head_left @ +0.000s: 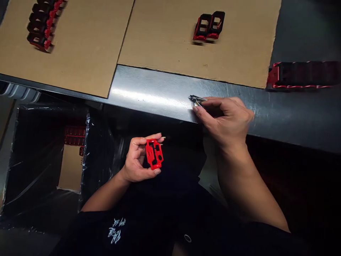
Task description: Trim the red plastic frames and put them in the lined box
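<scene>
Red frame (150,154) sits in left hand (134,163), gripped at its 2 ends between thumb and fingers; hand part-curled, frame's long axis running roughly away from body. Right hand (230,119), fingers and thumb nearly together, holds small metal tool (197,98) at near edge of tabletop (151,92), dark tip pointing left. From right hand, frame lies left and nearer body, well apart from tip. Beyond right hand, 2 red-black parts (211,26) rest on cardboard (165,46).

view: head-worn | from above — faces forward and down | near metal bench (154,85)
</scene>
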`<action>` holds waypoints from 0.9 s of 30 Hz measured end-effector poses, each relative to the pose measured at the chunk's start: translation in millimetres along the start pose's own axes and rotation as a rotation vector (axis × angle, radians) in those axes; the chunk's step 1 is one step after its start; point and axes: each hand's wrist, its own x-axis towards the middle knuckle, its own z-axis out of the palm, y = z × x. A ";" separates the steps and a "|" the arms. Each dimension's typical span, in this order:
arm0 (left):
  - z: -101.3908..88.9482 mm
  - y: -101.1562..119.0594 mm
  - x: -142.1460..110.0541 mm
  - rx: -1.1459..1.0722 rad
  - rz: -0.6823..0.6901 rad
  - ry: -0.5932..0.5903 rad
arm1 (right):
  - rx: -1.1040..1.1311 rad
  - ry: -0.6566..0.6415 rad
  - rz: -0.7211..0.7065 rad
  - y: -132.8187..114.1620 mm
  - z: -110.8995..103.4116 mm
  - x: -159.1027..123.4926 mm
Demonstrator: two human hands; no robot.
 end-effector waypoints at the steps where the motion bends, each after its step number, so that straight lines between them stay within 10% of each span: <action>1: -0.3 0.2 0.0 0.005 0.000 0.008 | -0.001 -0.011 0.009 0.6 2.0 2.3; 27: 4.3 -1.0 -0.8 0.184 0.120 -0.035 | -0.105 0.074 0.045 0.0 8.6 7.9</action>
